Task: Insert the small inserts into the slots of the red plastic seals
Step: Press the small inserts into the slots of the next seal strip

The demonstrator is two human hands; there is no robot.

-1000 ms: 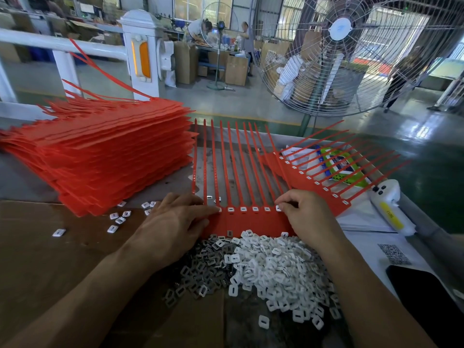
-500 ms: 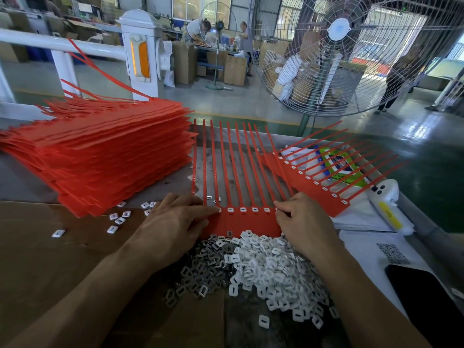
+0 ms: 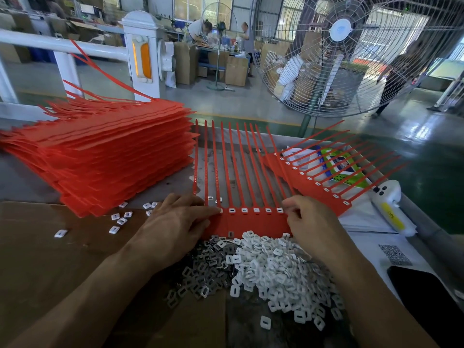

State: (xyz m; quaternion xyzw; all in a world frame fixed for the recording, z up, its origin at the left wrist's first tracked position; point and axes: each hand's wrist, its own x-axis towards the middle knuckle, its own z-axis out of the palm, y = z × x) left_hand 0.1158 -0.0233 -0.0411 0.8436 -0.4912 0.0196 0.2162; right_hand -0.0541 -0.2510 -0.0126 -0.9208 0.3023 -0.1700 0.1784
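Two bare hands rest on a flat red plastic seal strip (image 3: 251, 223) with long thin tails: the left hand (image 3: 173, 227) lies flat, its straight fingers close together and pressing the strip's left end, while the right hand (image 3: 311, 222) has curled fingers at the right end, though whether they pinch anything I cannot tell. Between the fingertips runs a row of seated small white rectangular plastic inserts (image 3: 256, 210). Just behind the knuckles, toward the person, sits a loose heap of white and grey inserts (image 3: 263, 270).
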